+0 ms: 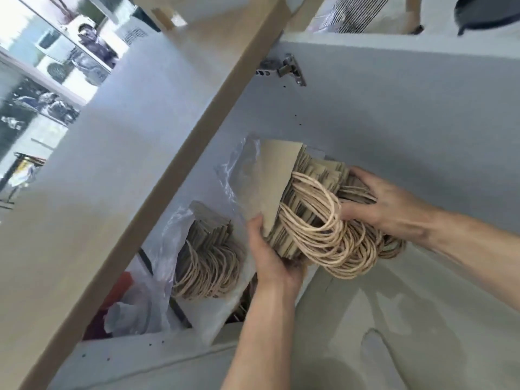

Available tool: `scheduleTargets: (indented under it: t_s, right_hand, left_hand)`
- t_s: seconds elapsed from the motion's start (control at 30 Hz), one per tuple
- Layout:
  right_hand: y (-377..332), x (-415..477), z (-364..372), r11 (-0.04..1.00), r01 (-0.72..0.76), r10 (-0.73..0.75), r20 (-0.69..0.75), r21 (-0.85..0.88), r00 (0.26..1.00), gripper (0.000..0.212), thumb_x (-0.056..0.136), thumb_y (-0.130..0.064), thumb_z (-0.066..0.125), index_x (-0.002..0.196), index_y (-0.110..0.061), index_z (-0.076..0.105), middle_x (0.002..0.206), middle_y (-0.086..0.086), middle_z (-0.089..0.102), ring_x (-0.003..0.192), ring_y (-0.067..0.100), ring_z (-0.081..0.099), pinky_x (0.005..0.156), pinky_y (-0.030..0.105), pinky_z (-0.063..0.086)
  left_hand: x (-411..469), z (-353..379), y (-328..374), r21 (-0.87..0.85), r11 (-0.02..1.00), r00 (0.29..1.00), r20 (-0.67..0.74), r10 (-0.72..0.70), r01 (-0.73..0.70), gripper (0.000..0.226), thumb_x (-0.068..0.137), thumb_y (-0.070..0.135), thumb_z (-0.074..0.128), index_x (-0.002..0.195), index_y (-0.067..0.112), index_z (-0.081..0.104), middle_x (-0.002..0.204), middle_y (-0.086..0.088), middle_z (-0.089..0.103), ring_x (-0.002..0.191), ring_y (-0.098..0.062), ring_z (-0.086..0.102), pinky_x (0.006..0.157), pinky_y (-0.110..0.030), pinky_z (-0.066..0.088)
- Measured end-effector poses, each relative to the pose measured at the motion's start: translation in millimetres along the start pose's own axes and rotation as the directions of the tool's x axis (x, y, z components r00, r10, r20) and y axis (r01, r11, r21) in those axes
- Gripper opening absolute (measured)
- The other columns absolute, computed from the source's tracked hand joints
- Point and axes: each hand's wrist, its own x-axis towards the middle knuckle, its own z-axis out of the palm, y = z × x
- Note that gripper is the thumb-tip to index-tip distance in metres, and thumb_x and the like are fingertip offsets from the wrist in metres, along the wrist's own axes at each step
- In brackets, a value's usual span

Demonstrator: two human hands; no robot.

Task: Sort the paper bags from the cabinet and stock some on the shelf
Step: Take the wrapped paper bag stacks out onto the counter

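Note:
A thick bundle of folded brown paper bags [306,192] with loops of twisted paper handles [332,237] stands in the open white cabinet [394,114]. My left hand [270,254] grips the bundle's near lower end. My right hand [377,204] holds its far side, fingers curled into the bags. A second bundle of brown paper bags [208,254] lies lower left, partly inside a clear plastic wrap [174,237]. Clear plastic also clings to the held bundle's left face.
The cabinet door [157,153] with its tan edge stands open on the left; a metal hinge [289,70] sits above. Something red [118,288] and crumpled white plastic [132,313] lie at the lower left. The pale floor [394,333] spreads below.

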Motion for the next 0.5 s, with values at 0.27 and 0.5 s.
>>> scheduleTargets:
  t_s: [0.27, 0.5]
  right_hand:
    - [-31, -140, -49, 0.997, 0.05, -0.049, -0.003, 0.058, 0.999, 0.158, 0.013, -0.093, 0.059, 0.153, -0.032, 0.017, 0.156, -0.006, 0.029, 0.141, 0.014, 0.03, 0.115, 0.033, 0.019]
    - [-60, -225, -80, 0.993, 0.111, -0.111, -0.012, 0.041, 0.994, 0.132, 0.035, -0.091, 0.063, 0.149, -0.044, 0.015, 0.159, -0.009, 0.021, 0.143, 0.017, 0.027, 0.116, 0.053, 0.023]
  left_hand:
    - [-137, 33, -17, 0.027, 1.0, 1.0, -0.012, -0.01, 0.01, 0.066, 0.073, 0.054, 0.061, 0.122, 0.01, 0.067, 0.115, -0.019, 0.07, 0.1, -0.035, 0.064, 0.089, -0.046, 0.048]
    - [-233, 63, -1, 0.067, 0.997, 0.999, 0.007, -0.036, 0.035, 0.045, 0.081, 0.05, 0.059, 0.105, 0.012, 0.067, 0.086, -0.011, 0.075, 0.078, -0.03, 0.069, 0.064, -0.035, 0.057]
